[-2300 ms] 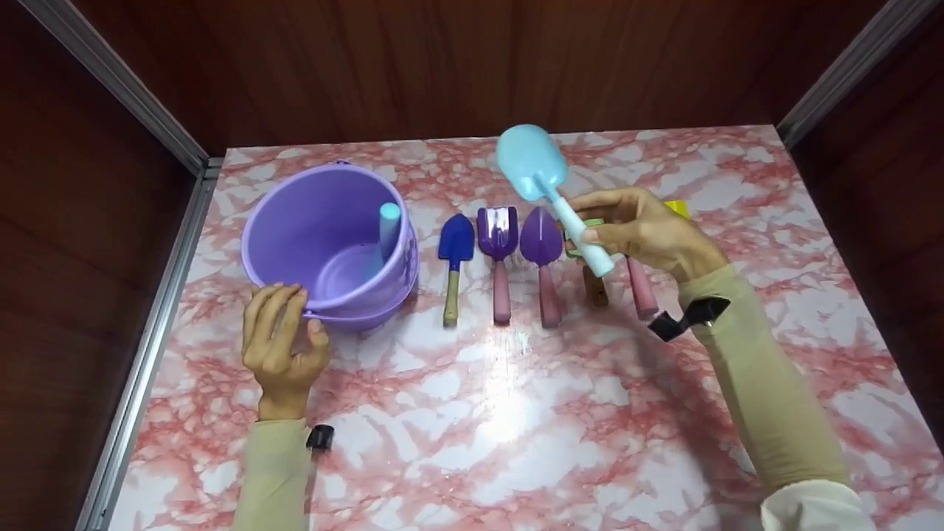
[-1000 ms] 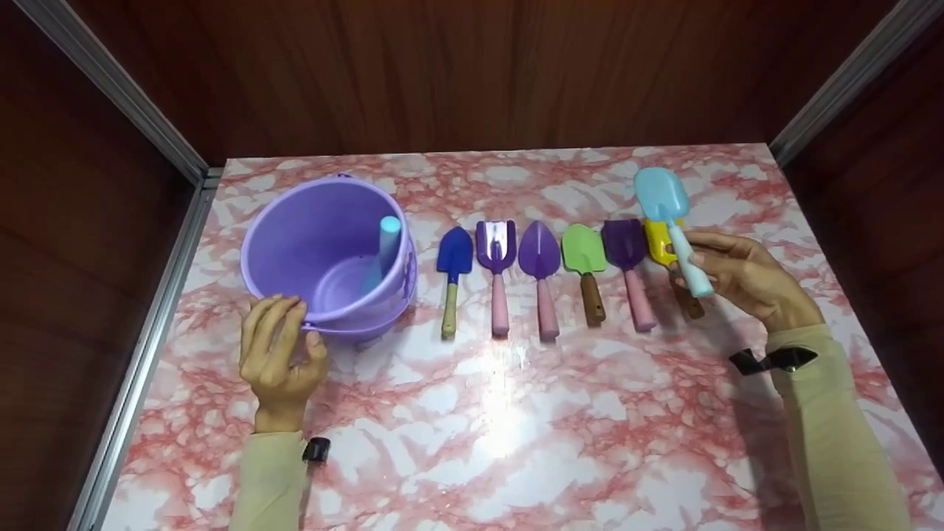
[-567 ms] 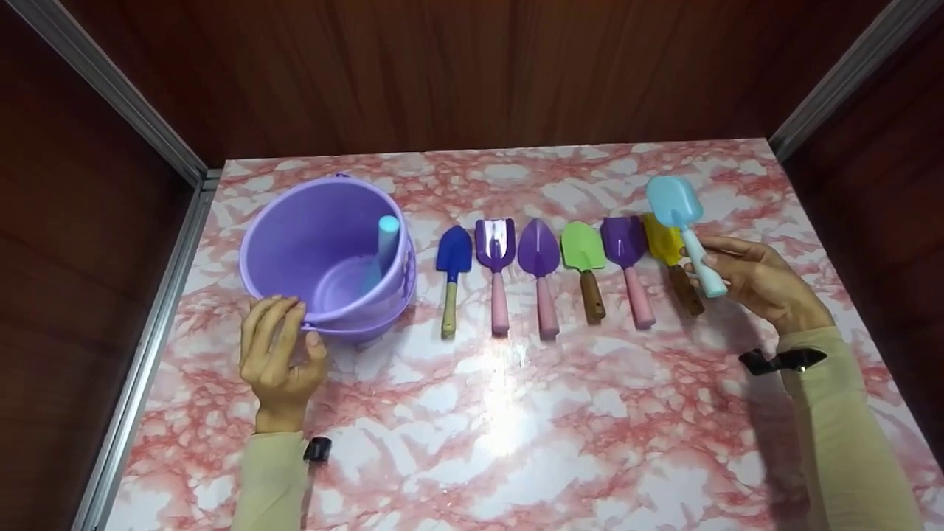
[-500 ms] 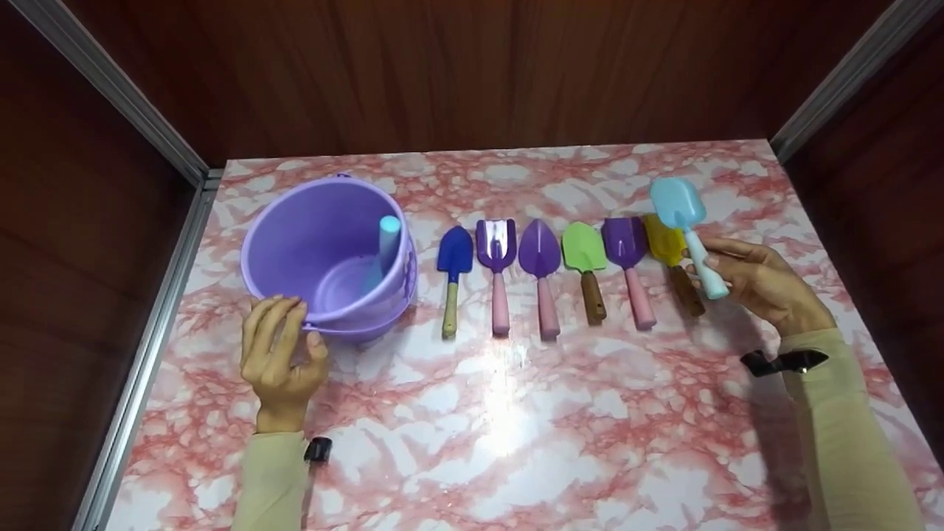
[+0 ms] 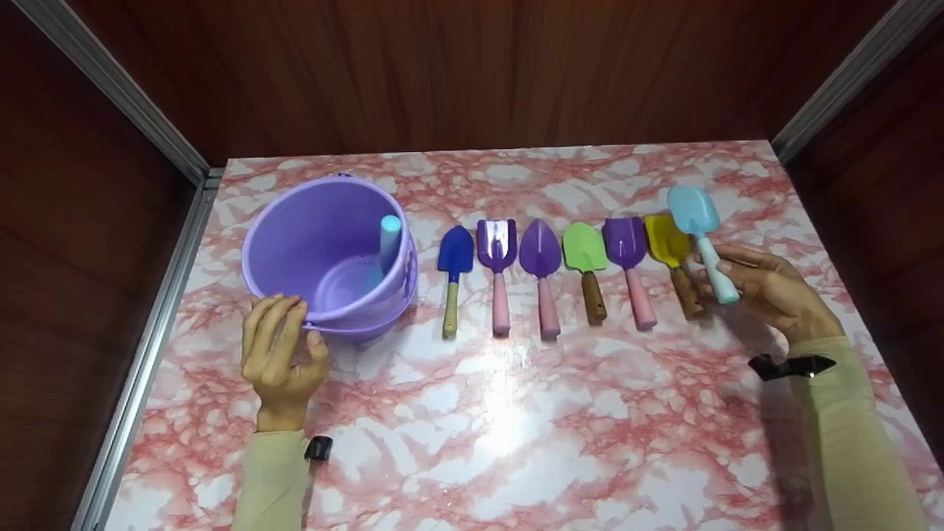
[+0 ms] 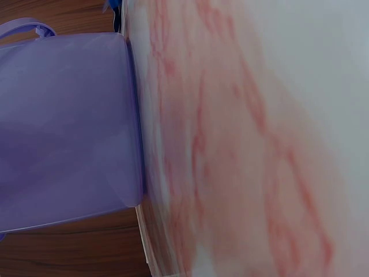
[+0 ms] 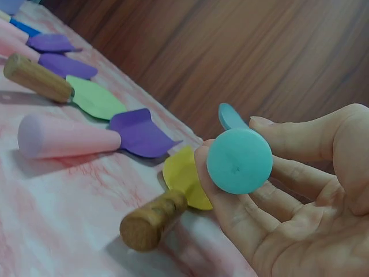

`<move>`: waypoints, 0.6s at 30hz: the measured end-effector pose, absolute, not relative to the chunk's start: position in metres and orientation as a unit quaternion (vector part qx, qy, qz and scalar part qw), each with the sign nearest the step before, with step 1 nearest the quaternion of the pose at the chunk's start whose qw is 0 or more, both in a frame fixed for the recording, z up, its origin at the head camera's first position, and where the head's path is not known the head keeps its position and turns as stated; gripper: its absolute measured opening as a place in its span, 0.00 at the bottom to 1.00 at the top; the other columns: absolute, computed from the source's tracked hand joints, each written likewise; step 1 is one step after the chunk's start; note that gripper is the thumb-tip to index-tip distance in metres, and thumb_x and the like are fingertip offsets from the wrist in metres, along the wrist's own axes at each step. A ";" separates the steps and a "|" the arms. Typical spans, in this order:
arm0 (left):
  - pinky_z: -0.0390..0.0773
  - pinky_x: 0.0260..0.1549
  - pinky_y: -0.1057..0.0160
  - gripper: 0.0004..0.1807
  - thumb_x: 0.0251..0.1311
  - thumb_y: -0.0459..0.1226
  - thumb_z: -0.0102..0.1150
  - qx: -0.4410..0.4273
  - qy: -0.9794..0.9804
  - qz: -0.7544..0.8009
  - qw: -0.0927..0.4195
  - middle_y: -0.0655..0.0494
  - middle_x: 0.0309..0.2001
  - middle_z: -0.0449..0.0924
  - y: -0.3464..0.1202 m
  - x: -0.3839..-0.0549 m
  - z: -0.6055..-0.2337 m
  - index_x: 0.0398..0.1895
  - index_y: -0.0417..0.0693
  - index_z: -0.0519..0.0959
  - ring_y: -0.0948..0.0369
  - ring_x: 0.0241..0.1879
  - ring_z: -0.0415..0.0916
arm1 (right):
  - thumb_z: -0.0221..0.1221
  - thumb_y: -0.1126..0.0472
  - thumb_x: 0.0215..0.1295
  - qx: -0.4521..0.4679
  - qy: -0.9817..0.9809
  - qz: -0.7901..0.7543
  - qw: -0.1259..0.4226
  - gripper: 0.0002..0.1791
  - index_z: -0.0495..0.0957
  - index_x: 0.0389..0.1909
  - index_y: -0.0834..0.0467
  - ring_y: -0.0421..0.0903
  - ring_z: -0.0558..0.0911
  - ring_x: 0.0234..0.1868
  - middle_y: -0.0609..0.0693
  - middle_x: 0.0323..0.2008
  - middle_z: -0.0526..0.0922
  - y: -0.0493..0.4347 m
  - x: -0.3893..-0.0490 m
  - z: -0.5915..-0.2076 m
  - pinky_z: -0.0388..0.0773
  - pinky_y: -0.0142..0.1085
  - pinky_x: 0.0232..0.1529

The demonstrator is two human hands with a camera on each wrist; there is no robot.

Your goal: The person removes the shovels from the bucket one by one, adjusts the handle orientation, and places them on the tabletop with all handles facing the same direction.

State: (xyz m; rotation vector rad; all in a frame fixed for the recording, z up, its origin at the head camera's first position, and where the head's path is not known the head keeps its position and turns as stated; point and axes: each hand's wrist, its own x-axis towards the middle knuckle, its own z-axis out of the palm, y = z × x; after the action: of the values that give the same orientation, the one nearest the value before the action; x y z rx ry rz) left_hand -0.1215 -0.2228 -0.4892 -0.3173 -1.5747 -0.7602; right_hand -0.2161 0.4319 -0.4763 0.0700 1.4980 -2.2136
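Observation:
My left hand (image 5: 279,354) holds the near rim of a purple bucket (image 5: 332,193), fingers over the edge and thumb on the outside. The bucket's outer wall (image 6: 63,133) fills the left of the left wrist view, where the hand does not show. Inside the bucket leans a tool with a light-blue handle (image 5: 389,243). At the right, my right hand (image 5: 774,291) pinches the pale-blue handle of a light-blue hand trowel (image 5: 693,209), blade pointing away. The handle's round end (image 7: 239,161) faces the right wrist camera. A yellow trowel (image 5: 670,240) with a brown handle lies just left of it.
Left of the yellow trowel, a row runs along the marbled table (image 5: 590,442): a blue trowel (image 5: 455,251), purple ones with pink handles (image 5: 501,302), and a green one (image 5: 585,247). Dark wood panels (image 5: 472,74) enclose the back and sides.
My right hand has carried the light-blue trowel rightward, from over the green trowel to beside the yellow one, and slightly lower lately. The left hand stays at the bucket's rim.

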 end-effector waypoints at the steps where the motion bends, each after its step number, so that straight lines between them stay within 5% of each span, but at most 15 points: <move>1: 0.83 0.67 0.44 0.22 0.68 0.45 0.61 -0.139 -0.686 -0.332 0.632 0.35 0.38 0.89 -0.223 -0.122 -0.489 0.37 0.32 0.89 0.38 0.45 0.84 | 0.48 0.70 0.83 0.026 0.542 -0.807 0.232 0.22 0.80 0.70 0.56 0.52 0.92 0.53 0.57 0.56 0.90 0.433 -0.216 -0.477 0.91 0.46 0.56; 8: 0.82 0.67 0.42 0.21 0.68 0.45 0.61 -0.141 -0.689 -0.329 0.630 0.36 0.38 0.90 -0.223 -0.124 -0.491 0.37 0.33 0.90 0.38 0.44 0.84 | 0.45 0.72 0.83 0.019 0.515 -0.824 0.237 0.24 0.78 0.72 0.59 0.55 0.89 0.58 0.60 0.60 0.88 0.442 -0.211 -0.482 0.89 0.45 0.61; 12: 0.82 0.66 0.41 0.21 0.68 0.45 0.61 -0.141 -0.691 -0.326 0.630 0.36 0.38 0.90 -0.224 -0.125 -0.490 0.37 0.33 0.90 0.37 0.44 0.83 | 0.48 0.69 0.84 0.034 0.543 -0.807 0.230 0.23 0.77 0.73 0.55 0.48 0.90 0.56 0.55 0.60 0.89 0.447 -0.209 -0.481 0.91 0.35 0.53; 18: 0.83 0.67 0.44 0.21 0.68 0.45 0.61 -0.141 -0.687 -0.329 0.633 0.35 0.38 0.90 -0.224 -0.123 -0.492 0.37 0.32 0.89 0.38 0.44 0.84 | 0.47 0.70 0.84 0.060 0.514 -0.822 0.238 0.24 0.75 0.75 0.56 0.51 0.89 0.57 0.56 0.59 0.89 0.451 -0.209 -0.483 0.89 0.41 0.61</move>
State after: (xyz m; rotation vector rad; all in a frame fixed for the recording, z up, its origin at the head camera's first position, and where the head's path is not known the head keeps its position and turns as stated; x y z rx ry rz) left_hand -0.1231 -0.2239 -0.4924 -0.3234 -1.5712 -0.7526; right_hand -0.2086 0.4510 -0.4832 0.1647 1.4084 -2.2520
